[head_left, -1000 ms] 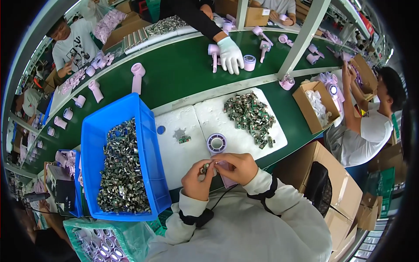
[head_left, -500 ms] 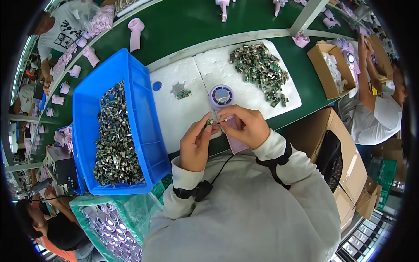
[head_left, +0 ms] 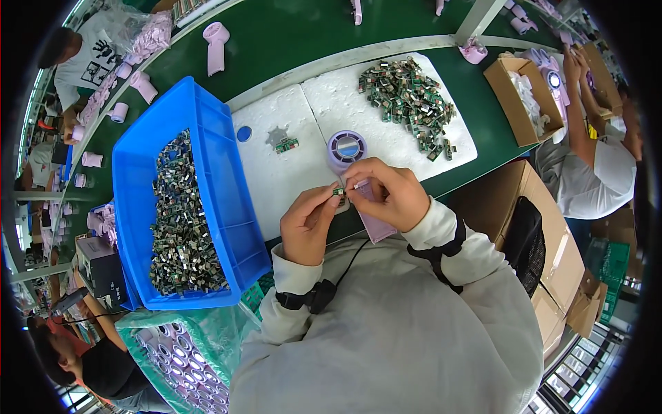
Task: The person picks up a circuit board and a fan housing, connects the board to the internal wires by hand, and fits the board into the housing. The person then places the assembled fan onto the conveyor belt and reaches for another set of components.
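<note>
Between the thumb and fingers of my left hand is a small green circuit board. My right hand is closed in a pinch close beside the board, and what its fingertips hold is too small to make out. Under and around my right hand lies a light purple handheld fan, its round head on the white foam board and its handle pointing toward me. One more green circuit board rests on the foam to the left, next to a grey mark.
A blue bin of circuit boards stands at left. A heap of circuit boards lies on the foam at far right. Beyond are a cardboard box, a green bag of purple parts, and a purple fan housing. Co-workers sit on both sides.
My hands stay together at nearly the same spot, with the circuit board still in my left fingers. The view has shifted slightly.
</note>
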Motion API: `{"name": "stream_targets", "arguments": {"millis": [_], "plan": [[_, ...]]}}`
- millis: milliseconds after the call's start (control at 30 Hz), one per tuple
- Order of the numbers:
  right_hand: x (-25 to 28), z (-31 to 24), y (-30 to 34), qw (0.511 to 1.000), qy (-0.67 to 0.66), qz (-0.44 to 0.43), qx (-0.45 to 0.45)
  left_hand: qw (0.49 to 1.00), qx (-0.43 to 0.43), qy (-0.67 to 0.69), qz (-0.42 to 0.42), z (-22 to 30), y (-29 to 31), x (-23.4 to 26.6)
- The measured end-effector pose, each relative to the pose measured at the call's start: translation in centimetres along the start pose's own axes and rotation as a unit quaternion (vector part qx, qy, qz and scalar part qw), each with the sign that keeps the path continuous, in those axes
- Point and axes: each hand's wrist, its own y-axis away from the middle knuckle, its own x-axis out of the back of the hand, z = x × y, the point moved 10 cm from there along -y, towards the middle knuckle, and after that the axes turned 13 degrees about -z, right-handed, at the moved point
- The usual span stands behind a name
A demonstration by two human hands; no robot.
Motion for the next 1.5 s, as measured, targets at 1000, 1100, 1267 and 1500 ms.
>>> {"name": "stream_targets", "arguments": {"millis": [1000, 1100, 1267, 1500], "plan": [[-0.5, 2.8, 0.0, 0.967, -0.242, -0.011, -0.074, 0.995, 0.000, 0.094, 0.011, -0.6, -0.5, 0.6], [-0.2, 1.3, -0.4, 0.980, -0.191, -0.030, -0.049, 0.989, 0.031, 0.134, 0.053, -1.8, -0.1, 1.2], [0.0, -0.7, -0.1, 0.993, -0.053, -0.040, 0.101, 0.989, 0.036, 0.132, 0.053, -2.0, 0.5, 0.8], [0.4, -0.3, 0.1, 0.999, -0.029, -0.009, -0.013, 0.997, -0.002, 0.071, 0.037, -0.4, 0.6, 0.2]]}}
